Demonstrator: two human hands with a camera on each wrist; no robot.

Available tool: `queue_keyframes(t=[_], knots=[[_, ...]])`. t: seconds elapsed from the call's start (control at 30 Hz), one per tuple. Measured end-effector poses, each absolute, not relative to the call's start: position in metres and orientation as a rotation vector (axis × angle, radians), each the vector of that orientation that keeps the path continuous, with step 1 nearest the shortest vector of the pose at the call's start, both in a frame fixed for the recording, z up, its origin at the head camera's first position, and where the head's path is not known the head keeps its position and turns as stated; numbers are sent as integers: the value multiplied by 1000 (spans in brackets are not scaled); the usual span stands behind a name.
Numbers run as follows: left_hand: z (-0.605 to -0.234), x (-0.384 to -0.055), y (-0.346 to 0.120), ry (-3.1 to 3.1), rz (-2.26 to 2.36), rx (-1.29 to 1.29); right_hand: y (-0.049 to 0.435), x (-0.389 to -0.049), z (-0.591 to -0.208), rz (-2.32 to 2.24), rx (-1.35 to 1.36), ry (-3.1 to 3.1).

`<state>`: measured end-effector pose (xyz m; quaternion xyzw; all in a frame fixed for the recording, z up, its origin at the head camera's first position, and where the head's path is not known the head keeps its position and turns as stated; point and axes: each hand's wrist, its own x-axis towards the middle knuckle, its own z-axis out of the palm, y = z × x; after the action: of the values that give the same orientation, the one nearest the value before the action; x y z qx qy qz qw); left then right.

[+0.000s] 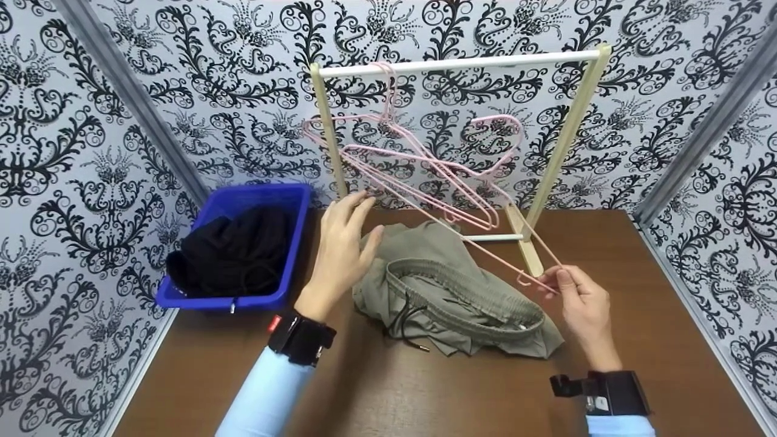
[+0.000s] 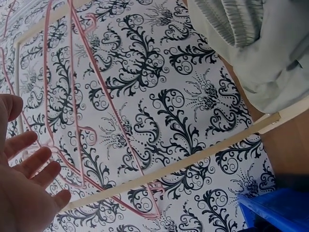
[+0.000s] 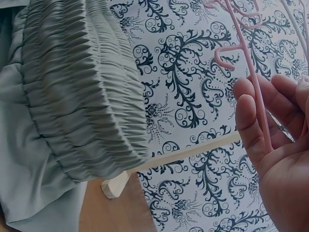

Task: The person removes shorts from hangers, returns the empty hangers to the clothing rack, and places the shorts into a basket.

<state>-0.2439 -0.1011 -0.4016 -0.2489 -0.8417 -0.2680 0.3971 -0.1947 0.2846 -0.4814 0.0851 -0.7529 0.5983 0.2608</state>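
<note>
My right hand (image 1: 583, 303) grips one end of a pink hanger (image 1: 425, 212), its fingers and thumb curled round the corner, as the right wrist view also shows. The hanger is tilted in the air, its hook toward the rack. My left hand (image 1: 345, 246) is raised with fingers spread, below the hanger's far end, and holds nothing. In the left wrist view its fingers (image 2: 41, 157) overlap the pink hangers behind. Under the held hanger lie olive-grey pants (image 1: 443, 303) with an elastic waistband (image 3: 91, 92), opening toward me, and a dark drawstring (image 1: 403, 321).
A rack with a white bar (image 1: 461, 64) and pale wooden posts (image 1: 561, 142) stands at the back. Pink hangers (image 1: 388, 118) hang near its left end. To the left, a blue basket (image 1: 303, 212) contains dark clothing (image 1: 234, 252). Patterned walls enclose the brown table (image 1: 461, 394).
</note>
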Motion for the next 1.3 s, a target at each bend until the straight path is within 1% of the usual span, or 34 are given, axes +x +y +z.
queue_keyframes(t=[0.4, 0.73, 1.3], knots=[[-410, -256, -113, -2200, -649, -516, 282, -204, -459, 1576, 300, -2024], [-413, -259, -117, -2273, -611, -466, 274, -211, -432, 1508, 340, -2038], [-415, -262, -118, -2297, -610, -454, 256, -221, -390, 1388, 440, -2112]])
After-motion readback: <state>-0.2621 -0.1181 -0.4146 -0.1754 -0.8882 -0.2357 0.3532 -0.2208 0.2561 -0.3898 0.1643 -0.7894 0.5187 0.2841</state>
